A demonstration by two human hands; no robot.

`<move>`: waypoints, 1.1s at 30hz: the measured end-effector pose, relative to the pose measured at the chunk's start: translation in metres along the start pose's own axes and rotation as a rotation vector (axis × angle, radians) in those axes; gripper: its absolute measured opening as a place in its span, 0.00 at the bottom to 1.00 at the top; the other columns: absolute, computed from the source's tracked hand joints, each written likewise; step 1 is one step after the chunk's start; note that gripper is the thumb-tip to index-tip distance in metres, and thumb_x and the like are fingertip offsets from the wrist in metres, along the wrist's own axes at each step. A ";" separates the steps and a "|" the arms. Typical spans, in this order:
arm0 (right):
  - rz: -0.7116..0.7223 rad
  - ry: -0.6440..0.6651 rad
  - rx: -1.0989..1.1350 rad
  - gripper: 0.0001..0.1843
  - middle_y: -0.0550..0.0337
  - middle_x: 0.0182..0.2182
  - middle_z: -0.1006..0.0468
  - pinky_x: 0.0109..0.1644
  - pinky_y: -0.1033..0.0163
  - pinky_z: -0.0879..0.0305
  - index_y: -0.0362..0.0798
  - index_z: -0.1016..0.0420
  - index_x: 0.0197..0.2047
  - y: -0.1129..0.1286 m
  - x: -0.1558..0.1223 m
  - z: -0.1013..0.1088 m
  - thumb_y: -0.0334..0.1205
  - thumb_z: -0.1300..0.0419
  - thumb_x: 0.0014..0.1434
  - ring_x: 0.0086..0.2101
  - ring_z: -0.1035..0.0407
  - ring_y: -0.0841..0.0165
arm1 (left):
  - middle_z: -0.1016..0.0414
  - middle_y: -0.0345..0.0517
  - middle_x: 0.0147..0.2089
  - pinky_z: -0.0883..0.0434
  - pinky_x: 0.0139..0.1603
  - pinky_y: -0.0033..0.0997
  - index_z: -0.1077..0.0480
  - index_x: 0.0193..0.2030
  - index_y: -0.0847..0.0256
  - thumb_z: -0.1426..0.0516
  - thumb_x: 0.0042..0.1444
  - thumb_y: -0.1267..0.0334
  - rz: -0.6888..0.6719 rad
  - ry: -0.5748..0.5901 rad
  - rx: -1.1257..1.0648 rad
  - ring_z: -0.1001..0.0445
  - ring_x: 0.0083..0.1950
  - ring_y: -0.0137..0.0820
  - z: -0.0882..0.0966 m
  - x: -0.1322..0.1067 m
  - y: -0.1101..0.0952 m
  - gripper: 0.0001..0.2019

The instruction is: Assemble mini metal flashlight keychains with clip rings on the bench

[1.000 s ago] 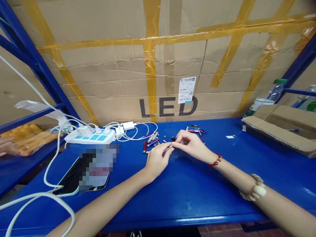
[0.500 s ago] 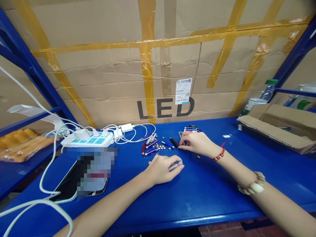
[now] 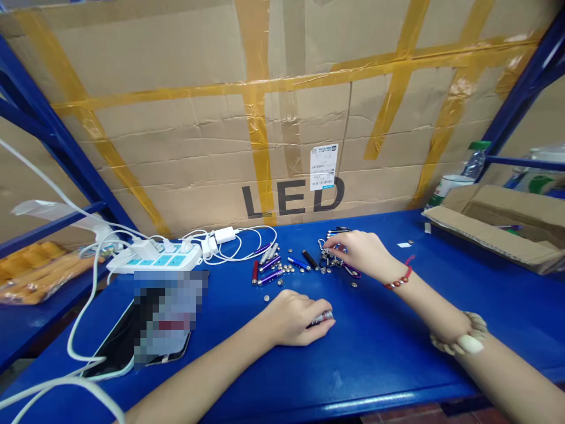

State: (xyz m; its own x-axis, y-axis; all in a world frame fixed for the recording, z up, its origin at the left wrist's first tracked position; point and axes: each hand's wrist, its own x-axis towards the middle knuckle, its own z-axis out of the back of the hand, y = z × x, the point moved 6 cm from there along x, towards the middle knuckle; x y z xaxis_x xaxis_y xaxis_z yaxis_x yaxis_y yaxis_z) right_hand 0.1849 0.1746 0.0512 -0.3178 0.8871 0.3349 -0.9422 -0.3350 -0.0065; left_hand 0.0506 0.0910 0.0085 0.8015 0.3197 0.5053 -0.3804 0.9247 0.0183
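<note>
My left hand (image 3: 295,318) rests on the blue table (image 3: 379,353) with its fingers curled round a small silver and dark flashlight (image 3: 322,318). My right hand (image 3: 359,253) is farther back, fingers pinched on a cluster of keychain clips (image 3: 332,259) that lies on the table. Between the hands lie several small flashlight tubes (image 3: 270,262) in red, purple, blue and black, with several button cell batteries (image 3: 289,269) scattered among them. A red bead bracelet and a cream bead bracelet sit on my right arm.
A white power strip (image 3: 154,259) with chargers and white cables (image 3: 241,238) lies at the back left. A tablet (image 3: 132,338) rests at the front left. An open cardboard box (image 3: 498,227) and a plastic bottle (image 3: 468,171) stand at the right. A large "LED" carton (image 3: 282,118) forms the back wall.
My hands have parted. The left hand drew the small flashlight back toward me. The right hand moved back to the keychain clips and pinched them.
</note>
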 end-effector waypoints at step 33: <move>0.079 0.123 0.007 0.08 0.65 0.37 0.23 0.37 0.65 0.35 0.53 0.25 0.37 -0.008 0.006 -0.033 0.36 0.44 0.55 0.39 0.28 0.66 | 0.29 0.38 0.19 0.45 0.18 0.24 0.34 0.35 0.60 0.53 0.57 0.58 0.003 -0.086 0.068 0.30 0.20 0.25 0.001 -0.005 -0.001 0.11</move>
State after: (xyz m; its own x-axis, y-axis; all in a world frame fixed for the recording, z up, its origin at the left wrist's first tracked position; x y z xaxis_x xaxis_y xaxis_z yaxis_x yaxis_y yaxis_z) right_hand 0.1873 0.1926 0.0224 -0.4020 0.8900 0.2154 -0.9131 -0.4072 -0.0218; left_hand 0.0468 0.0880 0.0064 0.7587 0.3011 0.5776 -0.4156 0.9066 0.0733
